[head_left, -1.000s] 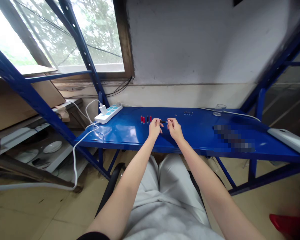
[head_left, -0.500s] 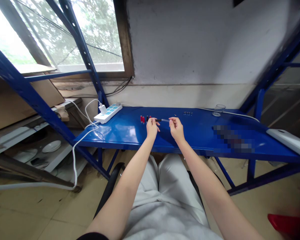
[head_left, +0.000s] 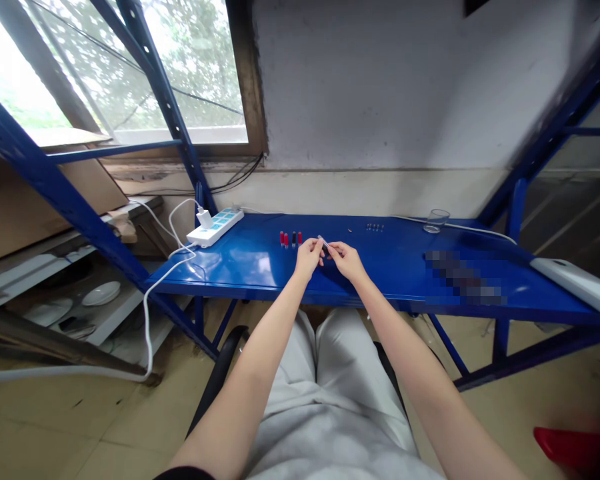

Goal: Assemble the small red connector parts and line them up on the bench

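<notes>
My left hand (head_left: pixel 309 256) and my right hand (head_left: pixel 345 259) meet over the middle of the blue metal bench (head_left: pixel 390 270). Both pinch a thin, pen-like rod (head_left: pixel 323 241) with a pale clear tip that points up and away between the fingertips. Just left of my hands, several small red and black caps (head_left: pixel 290 239) stand in a row on the bench. A cluster of tiny dark parts (head_left: pixel 375 227) lies farther back to the right.
A white power strip (head_left: pixel 215 227) with a plugged charger and white cable sits at the bench's left rear. A glass cup (head_left: pixel 437 220) stands at the back right, a white object (head_left: pixel 575 283) at the far right. Blue shelving struts frame both sides.
My hands drew apart with the rod lying level between them, then came together again; the rod now tilts up with its clear tip between my fingertips.
</notes>
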`<control>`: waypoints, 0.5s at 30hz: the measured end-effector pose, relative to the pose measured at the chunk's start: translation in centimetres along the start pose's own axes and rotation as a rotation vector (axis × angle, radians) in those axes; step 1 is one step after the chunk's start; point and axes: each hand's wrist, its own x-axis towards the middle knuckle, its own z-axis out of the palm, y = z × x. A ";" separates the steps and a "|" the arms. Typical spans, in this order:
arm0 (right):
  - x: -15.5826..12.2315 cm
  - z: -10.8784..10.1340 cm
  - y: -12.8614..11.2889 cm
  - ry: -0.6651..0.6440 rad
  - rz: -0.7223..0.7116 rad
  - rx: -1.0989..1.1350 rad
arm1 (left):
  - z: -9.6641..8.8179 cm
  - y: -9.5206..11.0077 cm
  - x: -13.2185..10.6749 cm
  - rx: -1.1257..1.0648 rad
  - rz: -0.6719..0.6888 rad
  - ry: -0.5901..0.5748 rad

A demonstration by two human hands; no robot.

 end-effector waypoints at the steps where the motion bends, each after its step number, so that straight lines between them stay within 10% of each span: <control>1: 0.0 0.0 0.0 -0.011 0.005 -0.001 | 0.0 0.0 0.0 0.004 0.008 0.005; 15: -0.1 0.1 0.0 -0.062 0.013 -0.024 | -0.1 0.1 0.1 -0.045 -0.036 0.033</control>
